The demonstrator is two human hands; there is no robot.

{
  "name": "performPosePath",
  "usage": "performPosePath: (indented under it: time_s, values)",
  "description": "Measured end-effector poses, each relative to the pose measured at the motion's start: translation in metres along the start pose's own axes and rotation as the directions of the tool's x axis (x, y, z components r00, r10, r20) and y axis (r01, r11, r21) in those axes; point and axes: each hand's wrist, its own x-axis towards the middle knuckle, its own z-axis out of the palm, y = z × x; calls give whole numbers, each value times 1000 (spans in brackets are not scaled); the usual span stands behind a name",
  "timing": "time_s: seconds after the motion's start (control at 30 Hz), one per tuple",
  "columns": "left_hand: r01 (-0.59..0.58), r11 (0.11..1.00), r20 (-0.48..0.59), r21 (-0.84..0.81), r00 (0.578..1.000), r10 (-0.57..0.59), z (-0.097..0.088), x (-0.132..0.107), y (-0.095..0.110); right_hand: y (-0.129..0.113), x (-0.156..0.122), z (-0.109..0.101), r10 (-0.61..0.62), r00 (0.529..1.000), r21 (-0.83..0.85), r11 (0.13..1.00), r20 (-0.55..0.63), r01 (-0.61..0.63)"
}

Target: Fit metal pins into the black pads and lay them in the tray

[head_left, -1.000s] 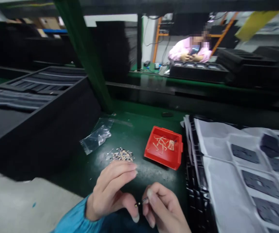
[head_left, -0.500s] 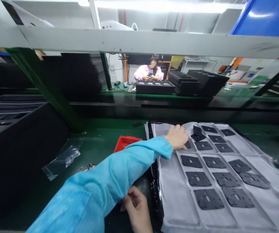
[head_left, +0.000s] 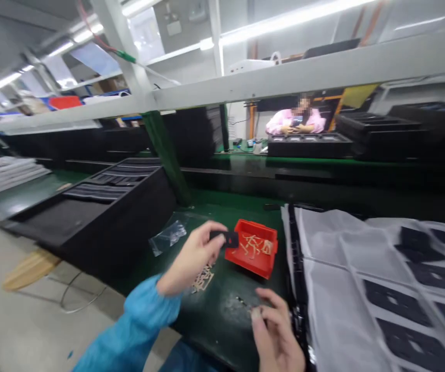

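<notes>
Left hand (head_left: 191,256) holds black pad (head_left: 224,238) near red bin (head_left: 251,258); right hand (head_left: 274,330) above green mat (head_left: 214,325).

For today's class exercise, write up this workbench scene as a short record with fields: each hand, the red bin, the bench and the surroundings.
left hand: holds a black pad beside the red bin
right hand: fingers pinched low over the bench; anything held is too small to tell
red bin: contains tan strips
bench: loose strips and a clear bag
right side: black pads on white sheeting
beyond: co-worker in pink behind a black tray
</notes>
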Motion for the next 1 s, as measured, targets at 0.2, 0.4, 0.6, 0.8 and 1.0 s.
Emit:
performPosePath:
  time_s: [0.2, 0.4, 0.6, 0.8, 1.0]
  values:
    - [340, 910, 129, -239, 940, -317, -8, -112, -23, -30, 8, 26, -4, 977, -102, 994, 214, 26]
    - [357, 859, 180, -366, 933, -311, -13, -109, -30, -23, 12, 32, 51, 944, -92, 996, 327, -22]
    - [368, 839, 197, -400, 929, -313, -18, -111, -35, -18, 25, 29, -58, 886, -109, 987, 460, 121]
    - [389, 812, 231, -435, 920, -317, -24, -111, -33, -23, 19, 39, -46, 915, -132, 985, 400, 107]
    - [397, 815, 238, -423, 916, -322, -26, -111, -35, -31, 17, 46, -135, 889, -153, 963, 438, 222]
